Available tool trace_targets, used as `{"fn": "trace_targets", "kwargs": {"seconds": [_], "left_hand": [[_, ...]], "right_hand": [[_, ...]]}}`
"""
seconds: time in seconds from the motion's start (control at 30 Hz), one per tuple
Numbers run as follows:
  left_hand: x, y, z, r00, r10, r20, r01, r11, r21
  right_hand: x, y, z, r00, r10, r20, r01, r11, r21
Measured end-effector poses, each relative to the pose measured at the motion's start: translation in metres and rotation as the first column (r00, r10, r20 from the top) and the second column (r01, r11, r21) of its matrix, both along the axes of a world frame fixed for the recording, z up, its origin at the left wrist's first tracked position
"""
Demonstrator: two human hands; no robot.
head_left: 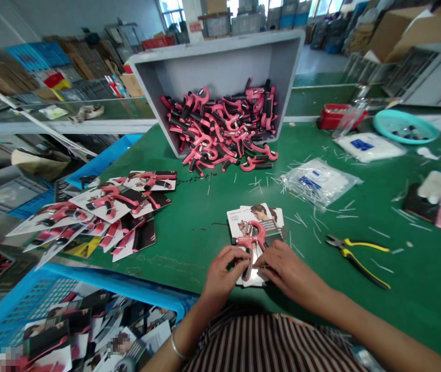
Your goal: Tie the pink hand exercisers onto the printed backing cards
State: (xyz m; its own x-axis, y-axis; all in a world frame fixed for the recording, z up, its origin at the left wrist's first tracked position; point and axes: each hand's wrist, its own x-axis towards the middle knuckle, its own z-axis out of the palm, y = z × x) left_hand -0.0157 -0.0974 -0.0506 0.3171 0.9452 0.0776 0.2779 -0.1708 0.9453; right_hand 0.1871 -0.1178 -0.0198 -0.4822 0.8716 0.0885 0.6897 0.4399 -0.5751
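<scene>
A pink and black spring hand gripper [258,231] lies on a printed backing card [237,219] at the front of the green table, with more cards under it. My left hand [224,271] pinches the lower black-and-pink handle between thumb and fingers. From the other side, my right hand [282,263] has its fingers bent and drawn together beside that handle, over the card. Whatever is between the right fingertips is hidden or too small to make out.
A grey bin [220,49] tipped toward me spills pink hand grippers. Carded grippers [107,201] pile at left, above a blue crate [88,274]. On the right are yellow-handled pliers [346,250], scattered thin white strips, a plastic bag [321,181] and a turquoise tray [383,135].
</scene>
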Motion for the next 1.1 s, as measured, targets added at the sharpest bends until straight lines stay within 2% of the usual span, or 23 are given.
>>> {"fn": "trace_targets", "kwargs": {"seconds": [0.2, 0.3, 0.43, 0.53, 0.63, 0.87, 1.1], "left_hand": [[0.002, -0.003, 0.001, 0.999, 0.03, -0.033, -0.03, 1.0, 0.007], [0.001, -0.004, 0.002, 0.999, 0.01, -0.044, -0.01, 1.0, 0.015], [-0.001, -0.004, 0.001, 0.999, 0.004, -0.046, -0.003, 1.0, 0.007], [-0.001, -0.004, 0.001, 0.999, 0.02, -0.026, -0.02, 1.0, 0.003], [-0.002, -0.005, 0.0, 0.999, 0.043, -0.008, -0.044, 0.998, -0.044], [-0.004, -0.006, -0.004, 0.997, 0.068, 0.038, -0.063, 0.992, -0.113], [-0.003, -0.007, 0.0, 0.999, 0.011, 0.03, -0.009, 0.998, -0.06]], "right_hand": [[0.002, 0.004, -0.016, 0.991, -0.02, -0.129, 0.024, 0.999, 0.032], [-0.004, 0.005, -0.016, 0.981, -0.059, -0.186, 0.061, 0.998, 0.006], [-0.013, 0.005, -0.016, 0.951, -0.194, -0.241, 0.184, 0.981, -0.065], [-0.014, 0.007, -0.017, 0.944, -0.203, -0.26, 0.191, 0.979, -0.069], [-0.009, 0.007, -0.016, 0.965, -0.168, -0.203, 0.163, 0.986, -0.04], [-0.002, 0.003, -0.004, 0.995, -0.05, 0.085, 0.044, 0.996, 0.073], [-0.007, 0.003, -0.003, 0.992, -0.056, 0.109, 0.045, 0.994, 0.1]]}}
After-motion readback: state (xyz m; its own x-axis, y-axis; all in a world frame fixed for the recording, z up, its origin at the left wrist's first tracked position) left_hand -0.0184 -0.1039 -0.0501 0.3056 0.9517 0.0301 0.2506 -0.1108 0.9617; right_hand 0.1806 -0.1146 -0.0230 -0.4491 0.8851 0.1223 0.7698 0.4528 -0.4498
